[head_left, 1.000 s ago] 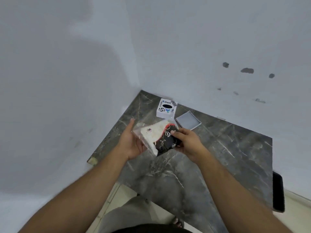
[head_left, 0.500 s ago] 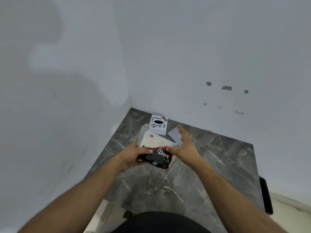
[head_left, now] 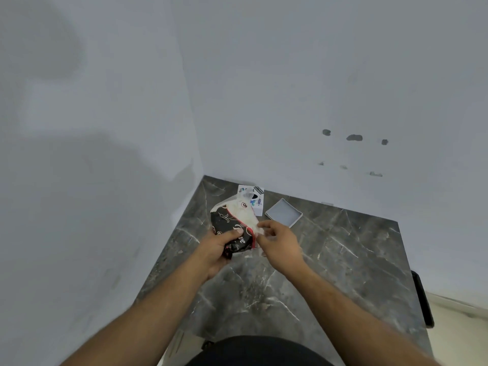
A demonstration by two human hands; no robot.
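A clear plastic pouch [head_left: 235, 220] with a black, white and red printed pack inside is held above the dark marble tabletop [head_left: 330, 260]. My left hand [head_left: 217, 248] grips its black lower end, thumb on top. My right hand [head_left: 277, 240] pinches the pouch's right edge between thumb and forefinger, the other fingers loosely curled. The pouch's clear upper end points away from me, toward the wall corner.
A small white printed box [head_left: 257, 200] stands near the wall corner, partly behind the pouch. An open grey-lined box tray [head_left: 284, 212] lies to its right. A black object [head_left: 422, 297] hangs off the table's right edge. White walls close in left and behind.
The pouch has turned so its black end sits in my left hand. My right hand moved from flat on its top to pinching its right edge. The view shifted slightly.
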